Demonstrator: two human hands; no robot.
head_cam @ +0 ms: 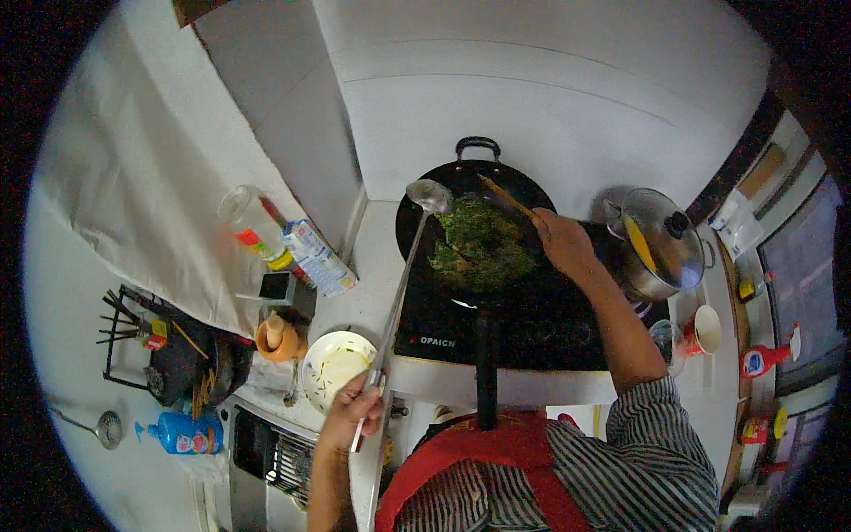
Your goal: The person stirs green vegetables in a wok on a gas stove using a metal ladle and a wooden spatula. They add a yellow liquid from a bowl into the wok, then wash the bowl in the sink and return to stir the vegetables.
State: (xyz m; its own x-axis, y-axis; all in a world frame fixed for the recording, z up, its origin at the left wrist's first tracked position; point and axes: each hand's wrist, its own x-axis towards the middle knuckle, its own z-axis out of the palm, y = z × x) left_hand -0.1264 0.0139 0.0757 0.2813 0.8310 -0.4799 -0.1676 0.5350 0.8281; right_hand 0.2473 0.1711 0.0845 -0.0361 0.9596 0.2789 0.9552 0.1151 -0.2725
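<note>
A black wok [525, 179] with a long handle sits on the black cooktop [532, 342], its handle pointing towards me. Chopped green food [479, 239] covers its middle. My left hand [358, 405] grips the handle end of a long metal ladle [425, 198], whose bowl is over the wok's upper left rim. In my right hand [565, 241], at the wok's right side, is a wooden utensil [506, 194] that slants up and left over the food. The ends of its far part show; the part inside my fist is hidden. Beside my left hand stands a white bowl [339, 352] with green bits in it.
On the right stands a steel pot [655, 286] with a glass lid, near a paper cup [706, 329]. To the left are a wooden mortar [276, 339], a carton [320, 258], a glass jar [247, 209], a blue pump bottle [189, 433] and a dish rack [292, 459]. A wall rises behind the wok.
</note>
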